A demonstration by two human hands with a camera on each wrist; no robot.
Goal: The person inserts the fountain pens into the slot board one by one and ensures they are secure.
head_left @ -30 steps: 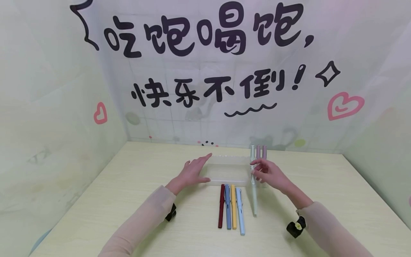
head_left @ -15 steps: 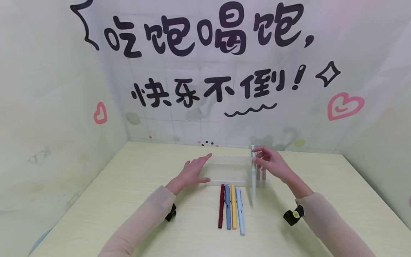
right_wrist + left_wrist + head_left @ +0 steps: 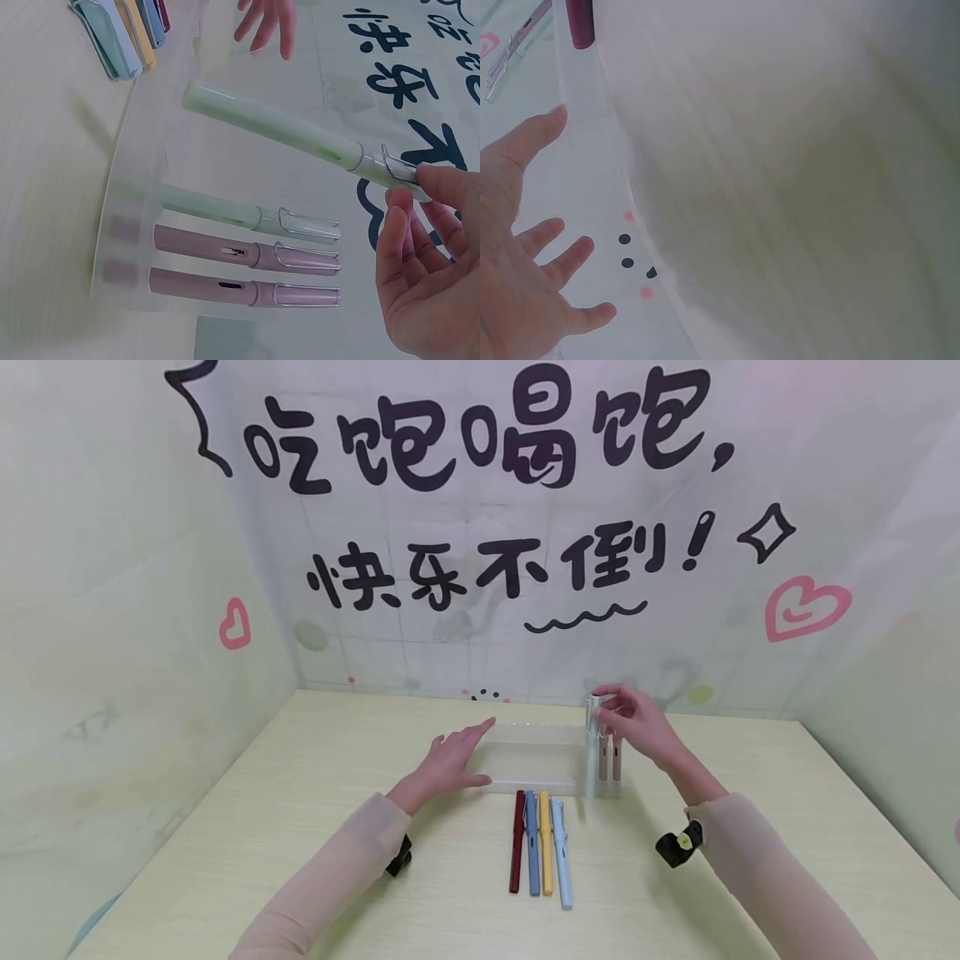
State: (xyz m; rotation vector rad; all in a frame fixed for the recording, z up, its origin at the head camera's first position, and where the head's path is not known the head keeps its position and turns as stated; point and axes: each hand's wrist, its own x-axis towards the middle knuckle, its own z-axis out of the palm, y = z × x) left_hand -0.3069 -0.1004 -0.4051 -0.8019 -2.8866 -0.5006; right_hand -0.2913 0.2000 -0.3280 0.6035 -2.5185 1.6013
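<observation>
My right hand (image 3: 633,727) pinches a light green pen (image 3: 277,131) by its clip end. The pen tilts over the right part of a clear plastic pen rack (image 3: 536,787), apart from the pens lying in it. Those are another light green pen (image 3: 217,206) and two mauve pens (image 3: 202,244), side by side with clips toward the wall. At the rack's left end is my left hand (image 3: 450,760), thumb and fingers spread around its corners; whether they press on it cannot be told.
In front of the rack lie a dark red pen (image 3: 517,843), a blue pen (image 3: 533,852), a yellow pen (image 3: 546,852) and a light blue pen (image 3: 562,860), in a row on the pale wooden table (image 3: 360,893). A printed cloth wall (image 3: 420,660) stands close behind.
My right hand has moved away from me toward the wall, carrying the light green pen back over the rack. My left hand and the front row of pens have stayed put.
</observation>
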